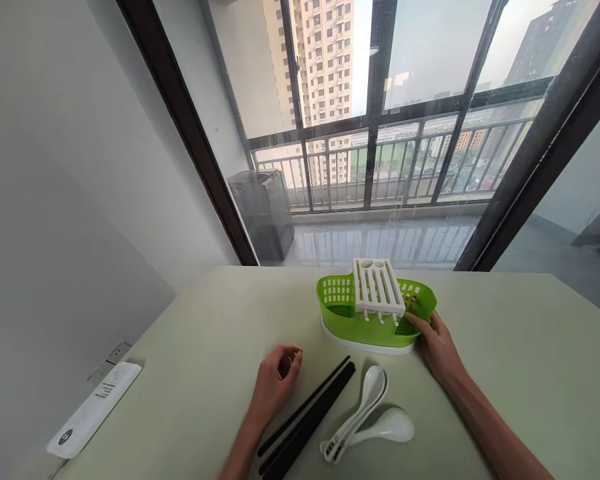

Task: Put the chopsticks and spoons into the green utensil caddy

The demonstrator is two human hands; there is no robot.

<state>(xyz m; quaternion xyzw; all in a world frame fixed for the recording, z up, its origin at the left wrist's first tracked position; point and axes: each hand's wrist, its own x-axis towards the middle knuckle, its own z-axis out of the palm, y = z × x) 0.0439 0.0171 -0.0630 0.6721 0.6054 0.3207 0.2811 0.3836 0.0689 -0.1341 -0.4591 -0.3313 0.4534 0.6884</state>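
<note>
On table, far side: green basket point(343, 319) with white slotted insert point(379, 288), likely light, stiff plastic.
Right hand point(437, 347): fingers spread, touching basket's right rim; rim looks the best hold.
Left hand point(276, 381): loosely curled, holding nothing, beside black chopsticks point(310, 417).
White spoons point(367, 417): smooth, probably slippery.

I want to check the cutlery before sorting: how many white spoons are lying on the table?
3, I think: two white spoons are stacked close together beside the black chopsticks, and one lies just right of them. Another could be hidden in the stack.
</note>
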